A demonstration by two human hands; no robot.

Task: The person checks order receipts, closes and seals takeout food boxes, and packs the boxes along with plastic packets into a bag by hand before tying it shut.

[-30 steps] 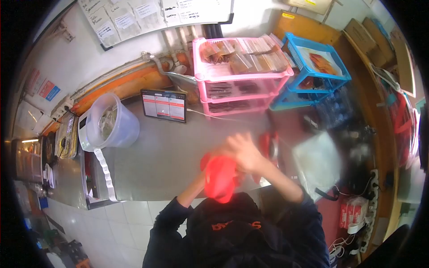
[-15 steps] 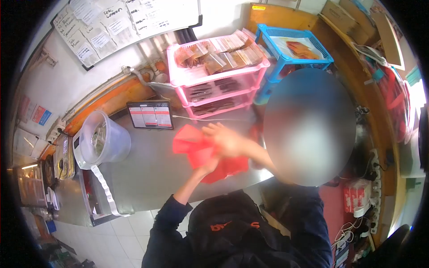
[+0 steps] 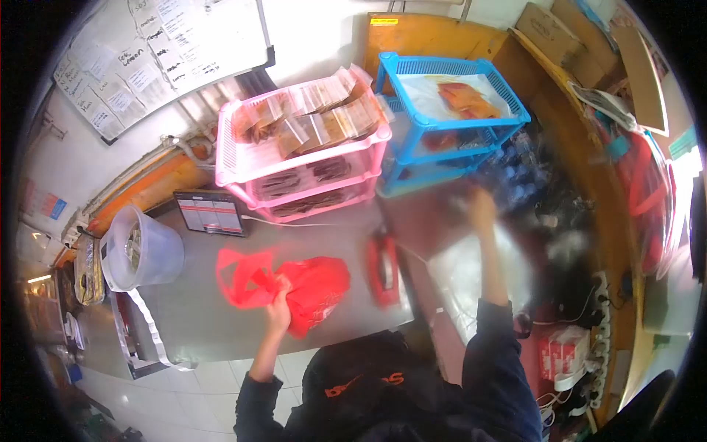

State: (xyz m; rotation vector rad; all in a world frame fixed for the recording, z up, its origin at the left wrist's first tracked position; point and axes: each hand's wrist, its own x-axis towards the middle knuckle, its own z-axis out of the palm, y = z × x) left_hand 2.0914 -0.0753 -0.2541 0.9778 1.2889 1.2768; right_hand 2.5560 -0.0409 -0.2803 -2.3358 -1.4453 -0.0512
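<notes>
A red cloth carrier bag [image 3: 320,291] sits bunched on the steel table, its loop handles [image 3: 239,276] flopped to the left. My left hand [image 3: 278,308] is closed around the gathered neck of the bag, between the handles and the full part. Pale printing shows on the bag's lower side. Out to the right, my right hand [image 3: 482,210] reaches over the far side, near a heap of clear plastic with blue bits [image 3: 515,173]. Its fingers are smeared by motion. Below that forearm lies a shiny, whitish clear plastic sheet or bag [image 3: 471,269].
A red tool with a dark middle [image 3: 383,269] lies right of the bag. Behind stand a pink rack [image 3: 243,171] of packets and a blue rack [image 3: 434,127]. A tablet [image 3: 211,214] and a clear tub [image 3: 147,254] on a scale are at left.
My right hand has left the red bag and swung right, past the blue rack. My left hand keeps its grip on the bag. The camera view has turned rightward.
</notes>
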